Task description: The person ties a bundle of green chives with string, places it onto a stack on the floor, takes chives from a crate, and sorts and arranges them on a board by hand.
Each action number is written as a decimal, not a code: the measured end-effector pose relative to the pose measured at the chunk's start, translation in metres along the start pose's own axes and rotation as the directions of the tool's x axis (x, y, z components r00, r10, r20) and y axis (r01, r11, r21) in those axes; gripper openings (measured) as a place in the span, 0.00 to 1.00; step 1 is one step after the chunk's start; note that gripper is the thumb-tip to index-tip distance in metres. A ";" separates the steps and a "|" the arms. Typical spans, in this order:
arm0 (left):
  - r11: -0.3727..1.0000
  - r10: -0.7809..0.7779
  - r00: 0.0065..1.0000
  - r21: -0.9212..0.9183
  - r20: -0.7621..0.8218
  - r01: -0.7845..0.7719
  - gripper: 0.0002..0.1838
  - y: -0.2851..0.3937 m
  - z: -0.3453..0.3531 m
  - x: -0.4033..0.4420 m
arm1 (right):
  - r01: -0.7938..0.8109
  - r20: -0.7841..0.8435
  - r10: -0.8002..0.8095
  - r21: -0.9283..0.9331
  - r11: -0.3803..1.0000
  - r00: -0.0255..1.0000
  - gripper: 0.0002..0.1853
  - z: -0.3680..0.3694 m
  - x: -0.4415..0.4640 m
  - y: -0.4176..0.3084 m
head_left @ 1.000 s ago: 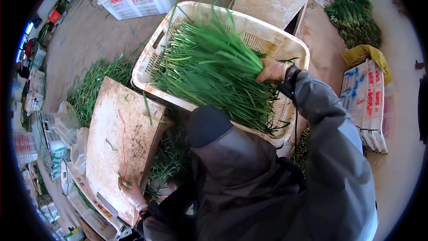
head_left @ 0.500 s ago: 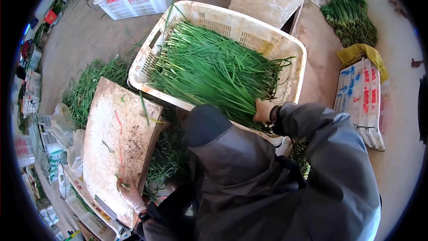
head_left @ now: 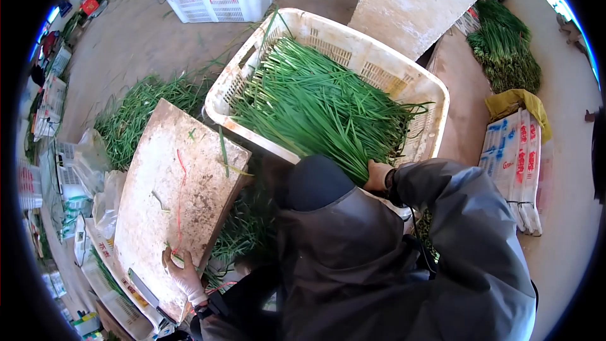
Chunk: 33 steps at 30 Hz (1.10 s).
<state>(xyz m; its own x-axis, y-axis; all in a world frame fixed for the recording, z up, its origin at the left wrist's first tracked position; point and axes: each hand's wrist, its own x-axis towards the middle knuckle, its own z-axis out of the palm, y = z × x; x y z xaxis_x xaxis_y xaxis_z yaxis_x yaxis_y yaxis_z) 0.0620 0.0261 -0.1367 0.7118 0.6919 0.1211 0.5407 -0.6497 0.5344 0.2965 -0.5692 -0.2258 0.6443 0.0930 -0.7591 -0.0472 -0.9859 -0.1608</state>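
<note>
My right hand (head_left: pixel 379 175) is closed around the ends of a bunch of green stalks (head_left: pixel 344 145) at the near right rim of a white basket (head_left: pixel 435 98). Many more green stalks (head_left: pixel 303 79) lie in that basket. Toward the lower left, my left hand (head_left: pixel 182 271) rests on a stained white board (head_left: pixel 148 208), its fingers pinched on a small green piece at the end of a red string (head_left: pixel 179 205). A knife (head_left: pixel 146 289) lies along the board's lower left edge.
Stacked white crates (head_left: pixel 221 3) stand at the top. Loose greens (head_left: pixel 139 113) lie on the floor behind the board. Another pale board (head_left: pixel 420 6) is beyond the basket. At right are a pile of greens (head_left: pixel 505 47), a yellow cloth (head_left: pixel 521 104) and white crates (head_left: pixel 512 164).
My right hand has brought the stalks down from over the basket's right side to its near rim. My left hand has stayed on the board. The view has shifted slightly.
</note>
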 end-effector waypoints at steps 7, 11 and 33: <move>1.000 -0.024 0.999 -0.012 0.028 0.025 0.28 -0.003 -0.002 0.003 | 0.039 0.000 -0.039 0.101 0.994 0.999 0.52 0.005 0.002 0.010; 1.000 -0.031 0.999 0.000 0.036 0.031 0.29 0.001 0.001 0.004 | 0.021 -0.037 -0.016 0.156 0.988 0.999 0.51 0.010 0.007 0.009; 0.999 -0.018 0.999 0.027 0.037 0.017 0.24 -0.003 0.001 -0.001 | 0.041 -0.120 -0.054 -0.109 0.993 0.991 0.53 -0.071 0.045 0.055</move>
<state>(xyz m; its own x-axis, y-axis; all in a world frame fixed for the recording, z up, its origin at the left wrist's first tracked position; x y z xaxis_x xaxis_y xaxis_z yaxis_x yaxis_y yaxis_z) 0.0601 0.0265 -0.1392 0.7181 0.6912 0.0807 0.5645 -0.6464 0.5133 0.3772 -0.6291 -0.2235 0.7327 0.1284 -0.6683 0.0627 -0.9906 -0.1217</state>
